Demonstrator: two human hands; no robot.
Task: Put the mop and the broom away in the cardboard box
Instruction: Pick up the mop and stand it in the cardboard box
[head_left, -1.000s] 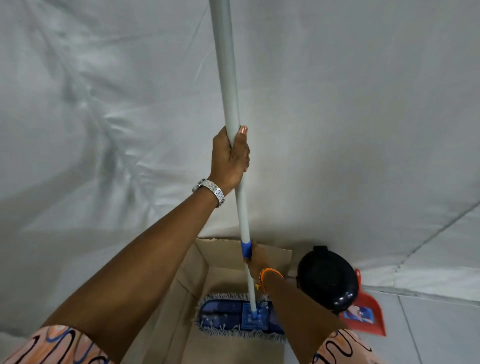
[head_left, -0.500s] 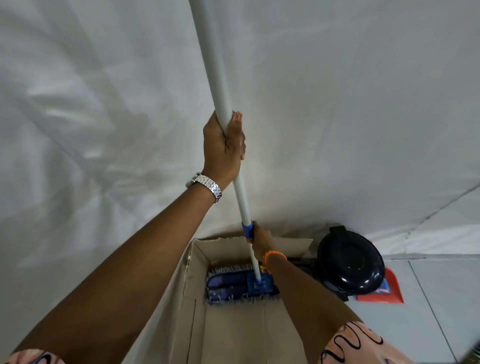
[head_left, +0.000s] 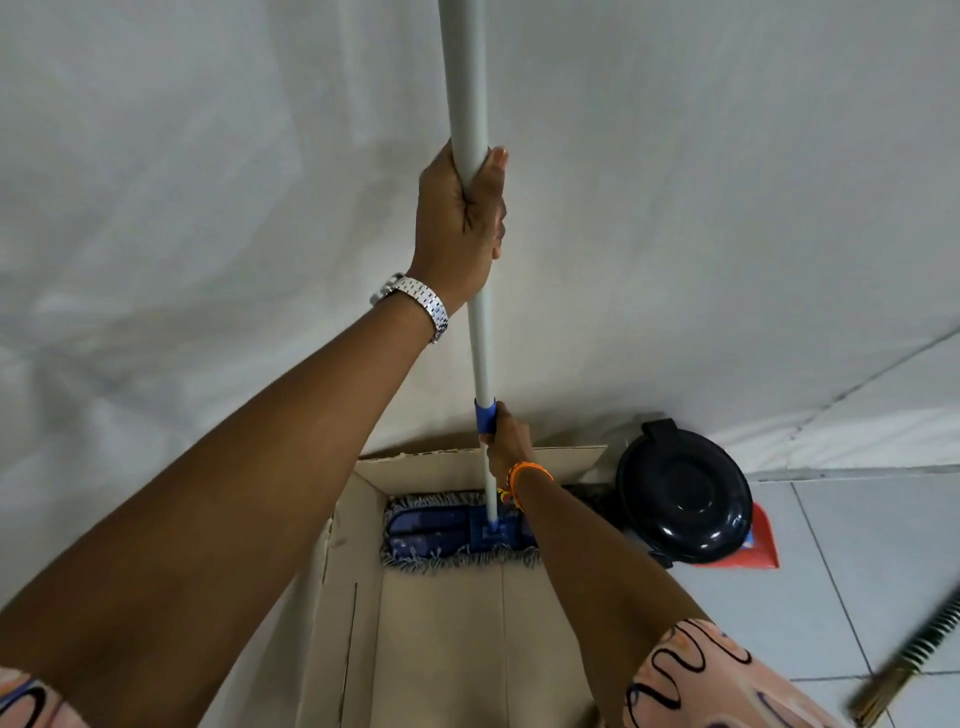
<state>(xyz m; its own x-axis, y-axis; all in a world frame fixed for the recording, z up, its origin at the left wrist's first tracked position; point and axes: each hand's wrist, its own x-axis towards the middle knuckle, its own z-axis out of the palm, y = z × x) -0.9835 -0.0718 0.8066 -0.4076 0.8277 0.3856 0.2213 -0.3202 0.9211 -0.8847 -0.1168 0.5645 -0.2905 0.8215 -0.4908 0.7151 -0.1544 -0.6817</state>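
Inside the cardboard box (head_left: 358, 551), both hands (head_left: 460, 223) grip the mop (head_left: 480, 343).

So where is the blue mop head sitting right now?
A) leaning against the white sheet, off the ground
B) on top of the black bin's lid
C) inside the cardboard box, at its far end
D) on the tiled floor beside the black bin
C: the mop head lies on the bottom of the cardboard box, at the far end, while the left hand and right hand grip its handle.
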